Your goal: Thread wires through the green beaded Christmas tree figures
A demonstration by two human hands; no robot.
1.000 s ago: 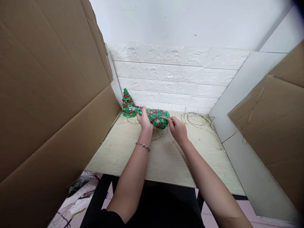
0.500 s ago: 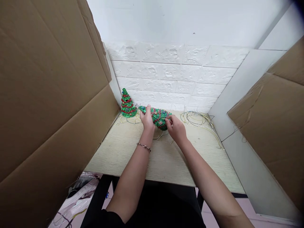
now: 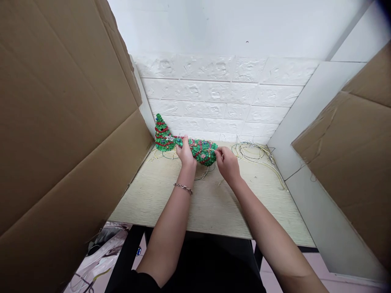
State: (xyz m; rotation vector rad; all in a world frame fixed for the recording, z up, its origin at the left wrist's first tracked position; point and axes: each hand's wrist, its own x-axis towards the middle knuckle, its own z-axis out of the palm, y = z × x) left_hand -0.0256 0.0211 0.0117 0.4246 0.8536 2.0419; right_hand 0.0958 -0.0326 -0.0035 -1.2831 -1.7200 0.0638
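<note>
My left hand point(image 3: 187, 153) is wrapped around the upper part of a green beaded Christmas tree point(image 3: 203, 154), which is held on its side with its top to the left. Red garlands and small coloured beads wind around it. A silvery star point(image 3: 169, 138) at its tip overlaps a second, upright Christmas tree point(image 3: 163, 129) behind. At the wide base end, my right hand point(image 3: 226, 162) pinches a thin pale strand, which looks like wire or cord; its fingertips are close beside the beads. The fingers' far side is hidden.
Loose coils of pale and dark wire point(image 3: 253, 153) lie on the wooden tabletop point(image 3: 220, 211) at the back right. Cardboard panels stand left point(image 3: 70, 122) and right point(image 3: 345, 134). A white brick-patterned wall point(image 3: 220, 85) closes the back.
My left hand has shifted slightly left with the tree, bringing its star in front of the upright tree. My right hand's fingertips are now a little off the base, with the strand between them.
</note>
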